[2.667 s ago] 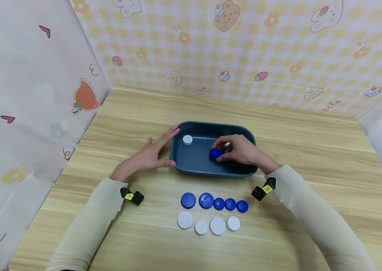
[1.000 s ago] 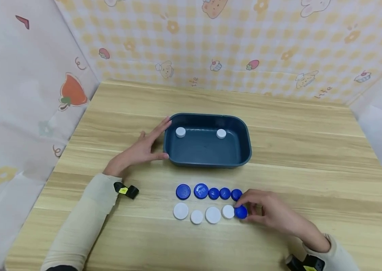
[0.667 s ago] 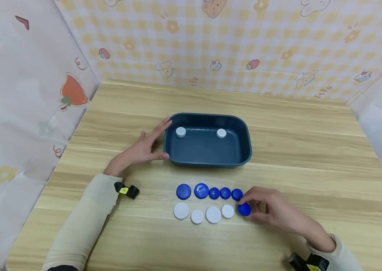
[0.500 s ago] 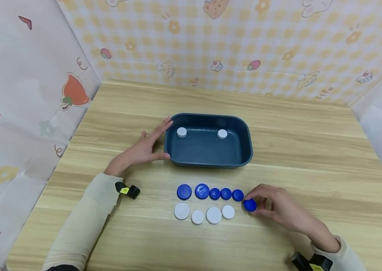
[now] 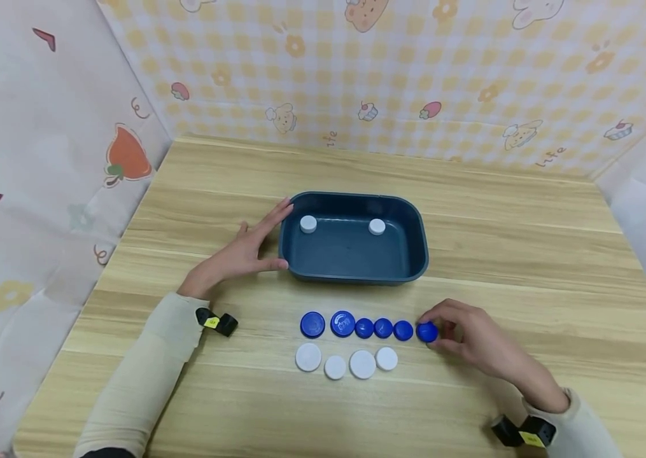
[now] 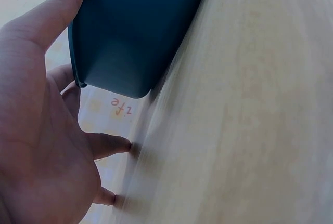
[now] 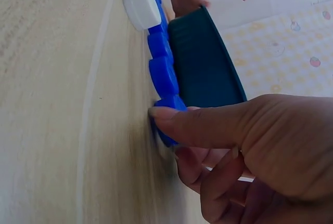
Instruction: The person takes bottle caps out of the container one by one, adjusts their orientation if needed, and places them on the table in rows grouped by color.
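Note:
My right hand (image 5: 474,334) pinches a blue bottle cap (image 5: 428,331) between thumb and fingers, at the right end of a row of blue caps (image 5: 382,328). In the right wrist view the thumb (image 7: 197,125) covers part of that cap, which sits low at the tabletop. My left hand (image 5: 237,254) is spread at the left end of a dark teal bin (image 5: 354,279), thumb and fingertips at its rim. Two white caps (image 5: 377,227) lie inside the bin. In the left wrist view other fingers of the left hand reach down to the table beside the bin (image 6: 140,42).
Nearer me than the blue row lies a row of several white caps (image 5: 363,364), large and small. The wooden table (image 5: 529,254) ends at a patterned cloth wall (image 5: 328,76) behind the bin. A white cloth (image 5: 42,159) hangs on the left.
The right hand took a blue cap out of the bin to the right of the white row, then slid it right and away to the blue row's end. The left hand stays at the bin.

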A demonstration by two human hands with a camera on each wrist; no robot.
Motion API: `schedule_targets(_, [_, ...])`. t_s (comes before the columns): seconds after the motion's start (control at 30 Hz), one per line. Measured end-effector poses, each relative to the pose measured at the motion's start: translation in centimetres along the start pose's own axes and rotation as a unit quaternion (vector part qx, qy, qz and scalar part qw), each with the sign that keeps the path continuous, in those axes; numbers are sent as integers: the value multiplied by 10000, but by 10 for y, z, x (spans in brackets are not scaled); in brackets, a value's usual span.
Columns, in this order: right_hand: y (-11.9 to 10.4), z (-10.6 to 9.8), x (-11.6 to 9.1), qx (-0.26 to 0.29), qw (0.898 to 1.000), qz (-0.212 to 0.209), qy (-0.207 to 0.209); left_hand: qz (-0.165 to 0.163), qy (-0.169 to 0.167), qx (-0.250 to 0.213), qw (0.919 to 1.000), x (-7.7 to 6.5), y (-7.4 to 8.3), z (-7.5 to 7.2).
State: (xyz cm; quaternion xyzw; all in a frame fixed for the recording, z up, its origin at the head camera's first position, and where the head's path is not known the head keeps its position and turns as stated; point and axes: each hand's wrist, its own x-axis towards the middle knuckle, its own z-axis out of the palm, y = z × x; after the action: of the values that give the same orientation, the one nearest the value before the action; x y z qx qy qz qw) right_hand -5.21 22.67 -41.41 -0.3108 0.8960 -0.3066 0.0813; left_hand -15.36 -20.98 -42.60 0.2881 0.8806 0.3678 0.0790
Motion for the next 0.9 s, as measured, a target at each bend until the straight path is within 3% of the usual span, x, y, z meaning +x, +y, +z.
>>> schedule_targets(0.47, [-3, -1, 4, 85, 10000, 13, -43, -30, -18, -74, 10000, -1, -1, 1])
schedule_targets(0.7, [-19, -31, 13, -421, 9982, -320, 295, -26, -17, -78, 10000, -1, -1, 1])
schedule_targets(0.9, [-32, -57, 39, -743, 9940, -558, 576, -16, -23, -92, 10000, -1, -1, 0])
